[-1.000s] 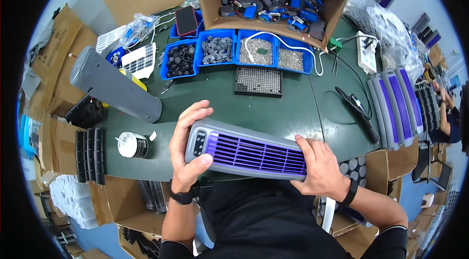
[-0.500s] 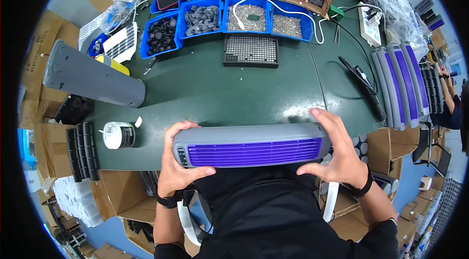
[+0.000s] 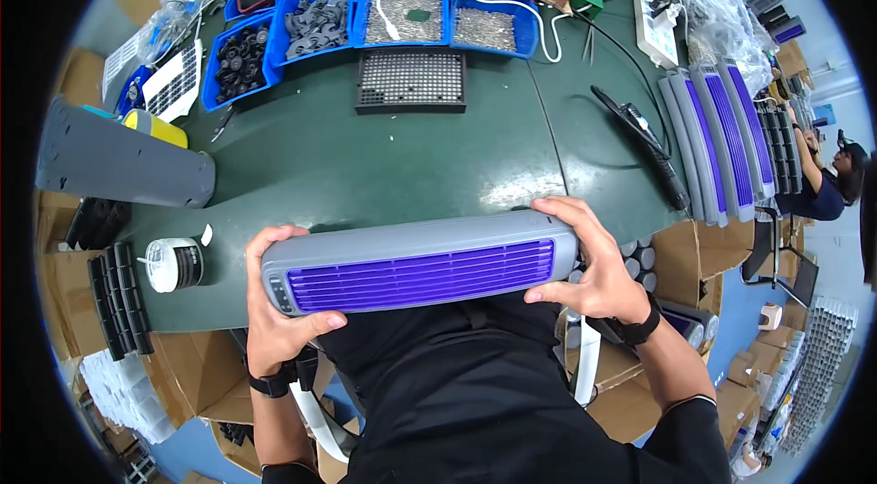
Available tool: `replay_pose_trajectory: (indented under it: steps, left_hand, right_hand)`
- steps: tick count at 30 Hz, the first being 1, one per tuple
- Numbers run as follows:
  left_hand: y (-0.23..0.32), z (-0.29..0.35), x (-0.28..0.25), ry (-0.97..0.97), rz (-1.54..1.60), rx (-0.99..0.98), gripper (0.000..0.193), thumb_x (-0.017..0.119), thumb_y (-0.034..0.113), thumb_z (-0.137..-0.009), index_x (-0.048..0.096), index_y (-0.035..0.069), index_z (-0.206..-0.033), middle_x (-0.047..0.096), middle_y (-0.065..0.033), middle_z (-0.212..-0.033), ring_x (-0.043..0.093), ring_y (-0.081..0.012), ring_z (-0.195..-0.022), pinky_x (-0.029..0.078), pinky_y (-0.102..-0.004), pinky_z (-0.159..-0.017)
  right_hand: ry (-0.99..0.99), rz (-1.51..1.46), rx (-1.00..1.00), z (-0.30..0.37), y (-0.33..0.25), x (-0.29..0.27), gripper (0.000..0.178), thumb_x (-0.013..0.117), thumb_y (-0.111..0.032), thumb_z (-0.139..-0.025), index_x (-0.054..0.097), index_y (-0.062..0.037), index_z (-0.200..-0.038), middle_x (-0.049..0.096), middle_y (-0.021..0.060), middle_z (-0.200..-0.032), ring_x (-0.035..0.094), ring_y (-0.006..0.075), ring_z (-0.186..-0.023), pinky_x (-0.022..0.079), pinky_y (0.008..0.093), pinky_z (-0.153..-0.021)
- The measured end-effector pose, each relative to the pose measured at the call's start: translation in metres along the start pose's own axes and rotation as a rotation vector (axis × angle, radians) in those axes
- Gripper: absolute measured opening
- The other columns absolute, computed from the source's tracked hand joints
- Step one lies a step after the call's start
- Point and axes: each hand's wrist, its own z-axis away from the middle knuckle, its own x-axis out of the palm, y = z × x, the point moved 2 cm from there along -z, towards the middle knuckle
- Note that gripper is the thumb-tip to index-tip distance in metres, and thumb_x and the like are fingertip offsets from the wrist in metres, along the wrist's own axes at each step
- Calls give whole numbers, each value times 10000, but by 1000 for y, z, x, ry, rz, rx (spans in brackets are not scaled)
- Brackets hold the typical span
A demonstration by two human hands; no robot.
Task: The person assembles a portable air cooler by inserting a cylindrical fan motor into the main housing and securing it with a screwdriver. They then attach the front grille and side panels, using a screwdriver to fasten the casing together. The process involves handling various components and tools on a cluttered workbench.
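A long grey housing with a purple slatted grille [image 3: 425,276] lies level in front of my body, at the table's near edge. My left hand [image 3: 279,306] is closed round its left end, thumb on the front below a small dark button panel, fingers over the top. Round the right end my right hand [image 3: 598,269] is closed too, with the thumb at the lower front edge and the fingers on top. The housing's back and underside are hidden.
On the green table [image 3: 365,173] stand blue bins [image 3: 311,27] of small parts, a black screw tray [image 3: 411,82], a white tub [image 3: 174,265] and a grey casing [image 3: 123,155]. At right are a black corded tool [image 3: 644,146] and similar purple-grilled housings [image 3: 731,142]. Another person [image 3: 827,178] is far right.
My view has swung, so the table things sit further left. The housing is now tilted slightly, right end higher, and my right hand has closed in on its end.
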Motion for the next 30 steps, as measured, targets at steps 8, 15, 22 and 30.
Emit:
replay_pose_trajectory:
  steps: [8, 15, 22, 30]
  left_hand:
    - [-2, -4, -3, -58, -9, -24, 1189, 1081, 281, -552, 394, 72, -1499, 542, -154, -1403, 578, -264, -1288, 471, -403, -1109]
    - [-1, -1, -6, -103, -32, 24, 1142, 1072, 253, -587, 407, 101, -1501, 523, -134, -1416, 548, -263, -1331, 452, -419, -1129]
    - [-5, -1, -8, -128, -60, 50, 1183, 1082, 276, -568, 389, 104, -1512, 510, -143, -1440, 545, -269, -1338, 454, -428, -1131]
    - [-9, 2, -7, -102, -120, 81, 1205, 1095, 262, -520, 389, 100, -1483, 517, -174, -1421, 544, -288, -1331, 446, -433, -1132]
  right_hand:
    - [31, 0, 36, 6, 10, 2, 1049, 1034, -319, -602, 544, -19, -1480, 580, 212, -1455, 548, 384, -1379, 420, 473, -1167]
    - [17, 76, -46, 3, 16, 5, 1143, 1052, -356, -547, 502, -32, -1494, 567, 206, -1468, 535, 383, -1389, 419, 480, -1174]
    - [0, 108, -76, 6, 22, 4, 1179, 1055, -346, -552, 458, -16, -1514, 542, 220, -1453, 540, 362, -1363, 410, 471, -1170]
    - [41, 105, -76, 6, 17, 8, 1103, 1046, -290, -560, 497, -21, -1478, 579, 224, -1415, 555, 394, -1333, 433, 489, -1144]
